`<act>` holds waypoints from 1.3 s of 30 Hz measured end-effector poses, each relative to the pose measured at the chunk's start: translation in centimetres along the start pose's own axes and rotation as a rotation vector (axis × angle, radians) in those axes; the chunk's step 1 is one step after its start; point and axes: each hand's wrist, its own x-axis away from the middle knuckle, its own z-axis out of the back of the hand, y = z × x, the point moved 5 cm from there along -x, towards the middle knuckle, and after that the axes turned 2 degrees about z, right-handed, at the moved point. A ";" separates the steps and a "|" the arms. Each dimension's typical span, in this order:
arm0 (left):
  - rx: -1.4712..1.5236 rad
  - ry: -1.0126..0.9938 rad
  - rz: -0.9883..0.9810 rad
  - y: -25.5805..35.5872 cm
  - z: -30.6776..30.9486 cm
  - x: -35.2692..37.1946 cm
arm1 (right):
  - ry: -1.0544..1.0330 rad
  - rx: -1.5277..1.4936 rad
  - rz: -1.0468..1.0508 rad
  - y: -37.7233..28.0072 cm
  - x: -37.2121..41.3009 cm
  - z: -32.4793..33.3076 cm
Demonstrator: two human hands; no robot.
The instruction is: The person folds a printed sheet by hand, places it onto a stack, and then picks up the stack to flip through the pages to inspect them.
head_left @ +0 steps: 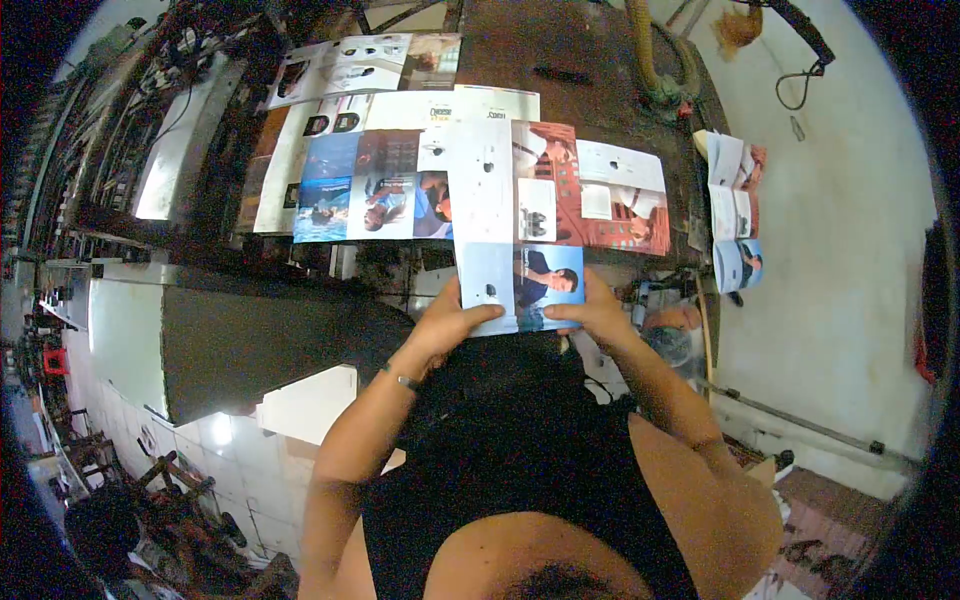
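Observation:
A tall printed sheet (pixel 483 205) with white, red and blue photo panels stands out in front of me, its far part over other sheets. My left hand (pixel 447 325) grips its near left corner, thumb on top and fingers underneath. At the near right corner my right hand (pixel 598 312) holds the same sheet, also with the thumb pressed on top. Left of it lies a similar printed sheet (pixel 385 190) with blue, white and dark pictures. To its right is another printed sheet (pixel 630 185) with a red picture panel.
More printed sheets (pixel 365 65) lie farther back on the dark worktable (pixel 515 45). A folded printed sheet (pixel 737 210) sits off the table's right side. A ribbed hose (pixel 650 60) stands at the back right. At my left are dark machinery (pixel 190 150) and a large dark panel (pixel 260 335).

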 end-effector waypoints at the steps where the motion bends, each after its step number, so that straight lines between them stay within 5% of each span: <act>1: -0.034 0.040 -0.021 0.1 -0.3 0.1 | 0.038 0.030 0.029 0.5 -0.2 0.2; 13: -0.472 0.237 -0.296 3.1 -1.8 1.2 | 0.327 0.629 0.396 -6.4 3.6 -1.7; 15: -0.469 0.246 -0.204 4.8 -2.6 2.4 | 0.368 0.736 0.467 -7.3 4.0 -2.3; 20: -0.359 0.201 -0.238 4.9 -2.7 3.0 | 0.285 0.705 0.273 -7.9 4.1 -2.4; 23: -0.119 0.084 -0.050 3.4 -1.1 1.0 | 0.262 0.710 0.310 -8.3 3.6 -2.0; 30: -0.394 0.259 -0.291 3.6 -1.5 1.9 | 0.244 0.742 0.260 -7.8 4.4 -2.4; 31: -0.495 0.278 -0.337 4.4 -1.7 2.4 | 0.257 0.779 0.267 -8.0 4.4 -2.6; 34: -0.481 0.376 -0.428 6.9 -2.0 4.2 | 0.421 0.748 0.753 -8.8 4.9 -2.5; 37: -0.406 0.428 -0.643 9.5 -0.9 2.6 | 0.453 0.585 0.678 -10.4 3.3 -1.5; 39: -0.412 0.399 -0.530 11.5 -0.3 0.8 | 0.472 0.562 0.638 -12.8 1.7 -1.1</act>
